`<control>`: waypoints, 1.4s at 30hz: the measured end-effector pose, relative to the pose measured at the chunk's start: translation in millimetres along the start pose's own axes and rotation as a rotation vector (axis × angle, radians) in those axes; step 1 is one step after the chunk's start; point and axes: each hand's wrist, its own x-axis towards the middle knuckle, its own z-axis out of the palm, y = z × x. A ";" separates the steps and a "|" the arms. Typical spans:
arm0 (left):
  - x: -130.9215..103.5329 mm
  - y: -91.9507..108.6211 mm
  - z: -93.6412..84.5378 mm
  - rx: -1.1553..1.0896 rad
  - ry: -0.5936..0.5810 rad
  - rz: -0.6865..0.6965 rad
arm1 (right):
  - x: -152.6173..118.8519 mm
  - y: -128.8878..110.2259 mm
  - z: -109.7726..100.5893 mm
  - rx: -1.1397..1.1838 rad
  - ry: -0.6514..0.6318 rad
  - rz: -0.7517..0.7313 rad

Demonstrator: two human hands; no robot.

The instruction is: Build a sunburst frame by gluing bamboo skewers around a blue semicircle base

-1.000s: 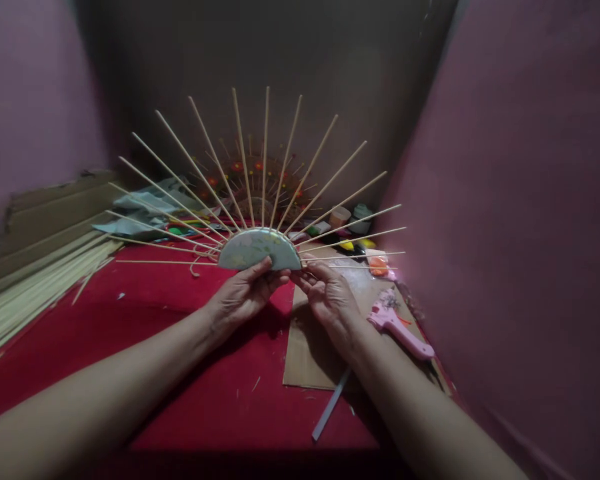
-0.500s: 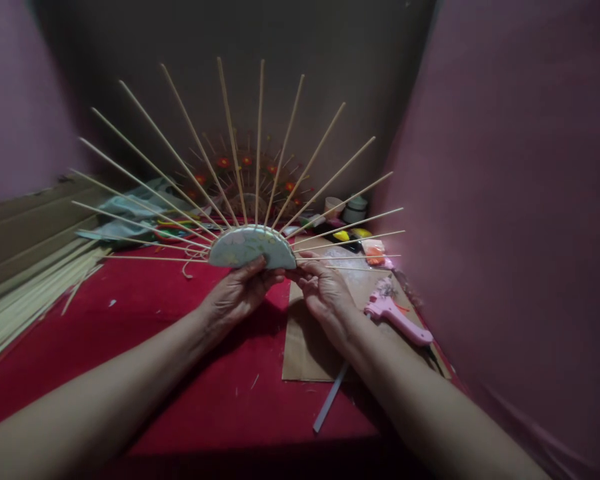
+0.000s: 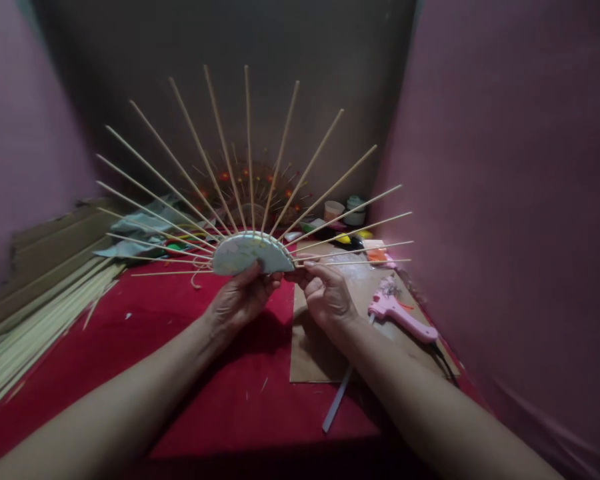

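Observation:
A pale half-round base with a faint flower pattern is held up above the red cloth, its curved edge upward. Several thin wooden sticks fan out from that edge. My left hand grips the base at its lower edge, thumb on the front face and fingers behind or below. At the base's lower right corner, my right hand has its thumb and fingers closed around the lowest stick near its inner end. The fingertips of both hands almost meet under the base.
A pink glue gun with a glue stick lies on brown cardboard at the right. Loose sticks are piled at the left on the red cloth. Behind stand a decorated fan-shaped piece, cups and packets.
The base with its sticks has tilted slightly clockwise, its right-hand sticks now lower. The whole view has shifted a little. Both hands keep their hold.

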 end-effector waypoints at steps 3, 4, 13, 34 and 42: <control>-0.2 2.0 -2.7 -0.013 -0.008 -0.032 | -4.9 -2.9 3.3 -0.052 -0.028 -0.035; -0.3 2.5 -3.7 -0.016 -0.015 -0.041 | -6.3 -3.4 4.0 -0.077 -0.034 -0.042; -2.6 3.9 -2.6 -0.026 0.017 -0.073 | -8.3 1.2 -1.5 -0.192 -0.046 -0.086; -4.2 2.4 2.5 -0.030 0.007 -0.047 | -9.8 -1.5 -0.3 -0.177 -0.052 -0.089; -5.7 2.4 3.0 -0.012 0.015 -0.048 | -7.7 -0.2 -4.8 -0.276 -0.076 -0.088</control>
